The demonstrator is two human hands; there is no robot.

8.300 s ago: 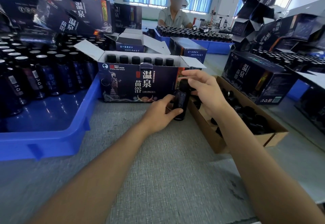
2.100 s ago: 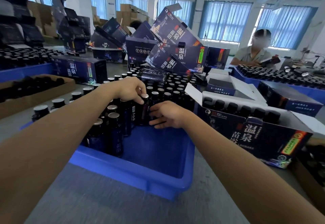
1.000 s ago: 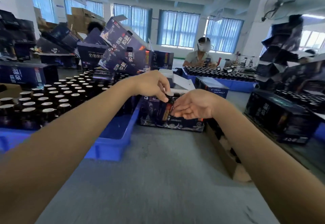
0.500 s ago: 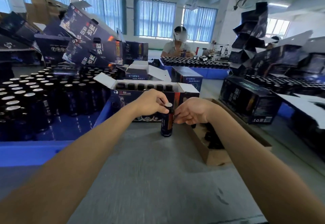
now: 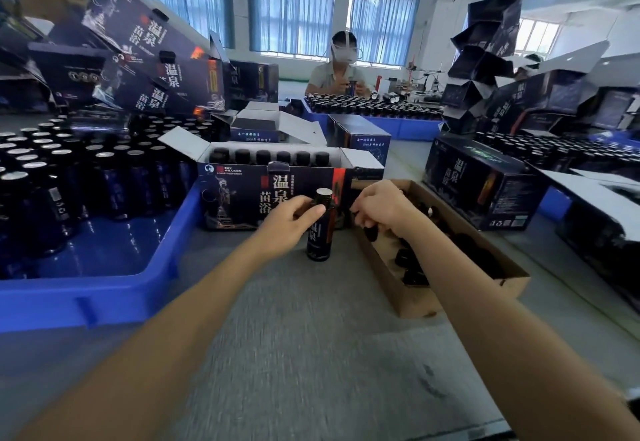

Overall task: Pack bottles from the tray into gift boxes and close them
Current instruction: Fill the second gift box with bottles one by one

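**A bottle steadied before an open gift box**

The left hand (image 5: 291,220) wraps its fingers round a dark bottle (image 5: 319,239) that stands upright on the grey table (image 5: 311,354), just in front of the open gift box (image 5: 242,194), apparently bracing it for the other hand. The right hand (image 5: 382,206) hangs with curled fingers over a brown carton (image 5: 433,302) of small dark pieces, probably caps. Its fingertips merge with the dark contents, so it is impossible to tell whether it pinches one. Six bottle tops (image 5: 273,156) line the rear of the gift box, whose flaps are spread wide, and its front wall hides whatever sits nearer. To the left, the blue tray (image 5: 104,302), cut off at the frame edge, holds many more bottles.
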